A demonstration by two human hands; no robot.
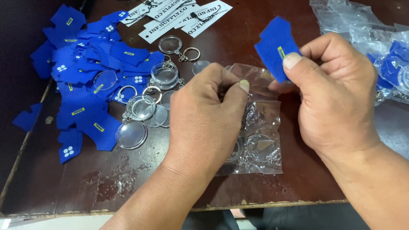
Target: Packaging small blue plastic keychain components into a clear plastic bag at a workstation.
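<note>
The left hand [204, 115] pinches the open mouth of a clear plastic bag [260, 140] between thumb and forefinger, its grip closed on the film. The bag lies flat on the desk [128, 179], between the two hands, and appears to contain round clear keyring parts, though glare blurs them. The right hand [336, 93] holds a blue jersey-shaped fabric piece [277, 44] just above the bag mouth, thumb and fingers clamped on its lower edge.

Judgement: the work goes best with the bag mouth held wide and the fabric kept flat and led in narrow edge first, so it does not snag on the film.

Surface: dark brown, worn and scuffed near the front edge. At left, a heap of blue fabric pieces [85, 72] with loose clear discs and rings [149, 102]. White printed tags [179, 15] lie at the top; filled bags [379, 47] at right.
</note>
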